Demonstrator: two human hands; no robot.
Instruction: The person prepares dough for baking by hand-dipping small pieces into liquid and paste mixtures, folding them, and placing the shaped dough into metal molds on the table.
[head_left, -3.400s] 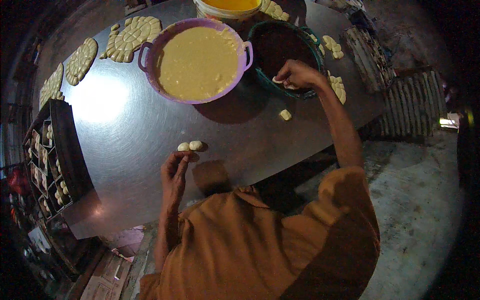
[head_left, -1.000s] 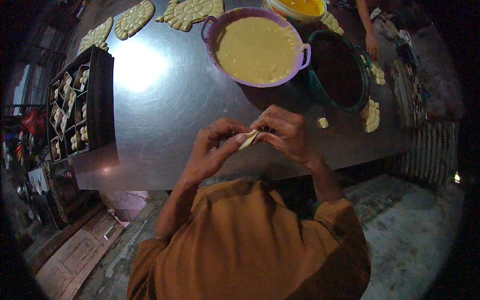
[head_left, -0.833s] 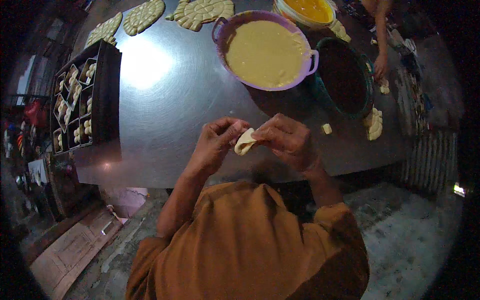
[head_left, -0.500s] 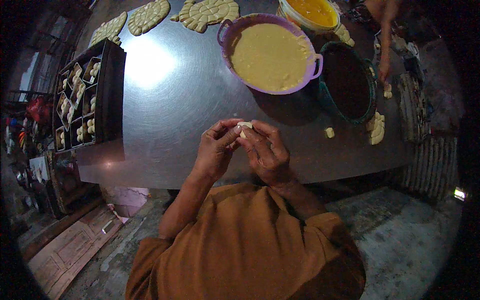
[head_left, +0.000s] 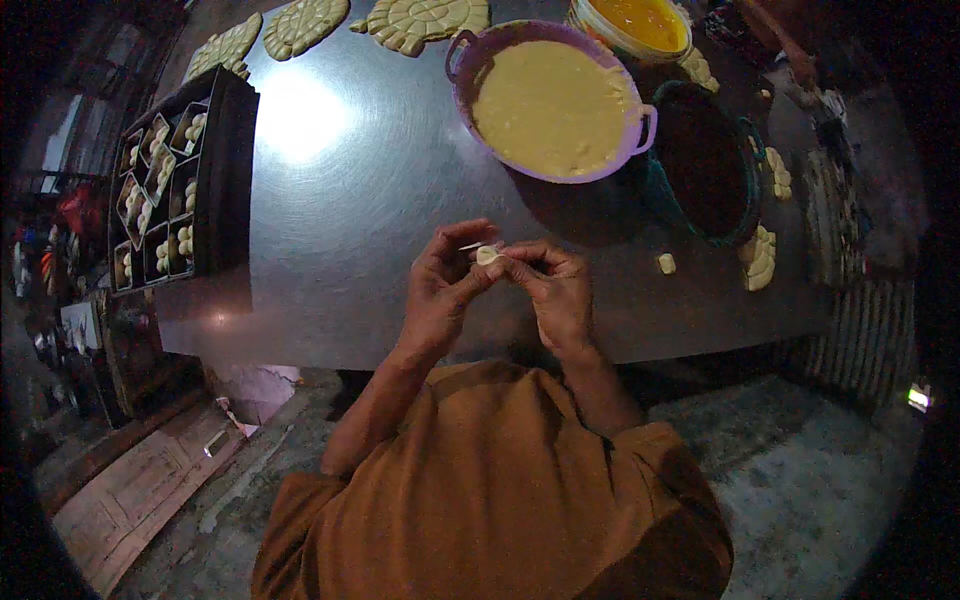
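My left hand [head_left: 440,285] and my right hand [head_left: 555,290] meet over the steel table [head_left: 340,300], both pinching a small pale piece of dough [head_left: 489,256] between thumbs and fingers; some left fingers are raised. A single dough piece [head_left: 666,264] lies to the right of my hands. Beyond them stand a purple two-handled basin [head_left: 550,110] of pale yellow batter and a dark green tub [head_left: 700,160] with a dark inside.
A dark crate [head_left: 235,170] of compartments with dough balls stands on the left. Segmented dough slabs [head_left: 420,22] lie along the far edge, others [head_left: 758,255] at the right. A bucket of yellow mixture [head_left: 630,25] is behind the basin. Another person's arm [head_left: 790,50] shows at top right.
My right hand came from the dark tub to meet my left; since then both have turned and pinched the dough. The other person's arm entered, reached down, then moved back up.
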